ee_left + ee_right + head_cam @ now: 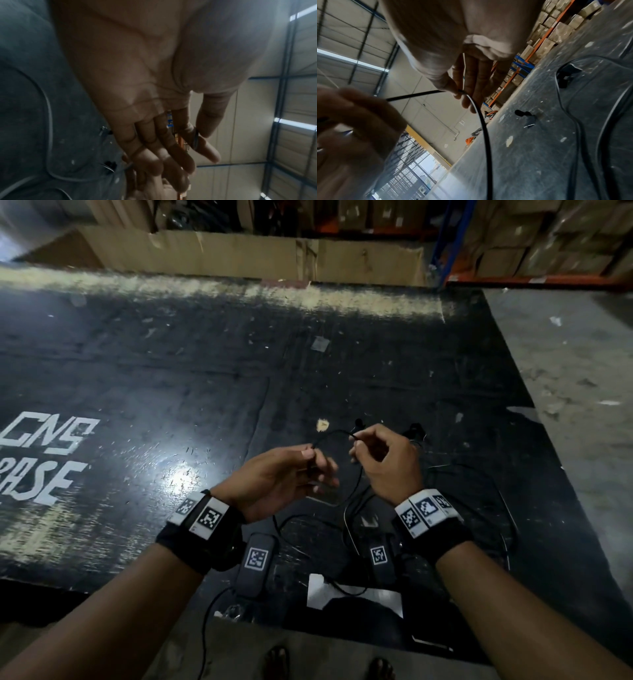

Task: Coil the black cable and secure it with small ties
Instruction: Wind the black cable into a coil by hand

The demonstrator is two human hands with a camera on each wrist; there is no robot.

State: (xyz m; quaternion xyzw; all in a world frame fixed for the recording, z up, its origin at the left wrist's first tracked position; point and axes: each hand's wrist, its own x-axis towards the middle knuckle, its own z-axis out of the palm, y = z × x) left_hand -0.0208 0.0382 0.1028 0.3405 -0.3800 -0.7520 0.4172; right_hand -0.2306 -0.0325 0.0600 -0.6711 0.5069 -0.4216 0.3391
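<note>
While both hands hover over the dark table (171, 378), we've got the cable (334, 434) strung between them: thin, black, kind of glossy, arcing up in a small hump from one pinch to the other. The left hand (281, 479) pinches it between thumb and forefinger, and the other fingers hang loose and fairly straight, which the left wrist view shows nicely. The right hand (387, 463) pinches it the same way, thumb against forefinger, the rest of its fingers curled in loosely. From the right-hand pinch the cable drops down and runs off onto the table, where the slack lies in big messy loops near our right forearm and below both wrists. Not coiled at all, just sprawled.

Counting stuff: we see one cable as far as we can tell, though it crosses itself so much in the dim light that we can't be sure it's a single run. Two small black clips (524, 113) sit on the table just past the hands; whether they're ties or bits of the cable itself we can't tell. There's one white paper scrap (352, 595) near the table's front edge with a strand lying across it. Two hands, two pinches.
</note>
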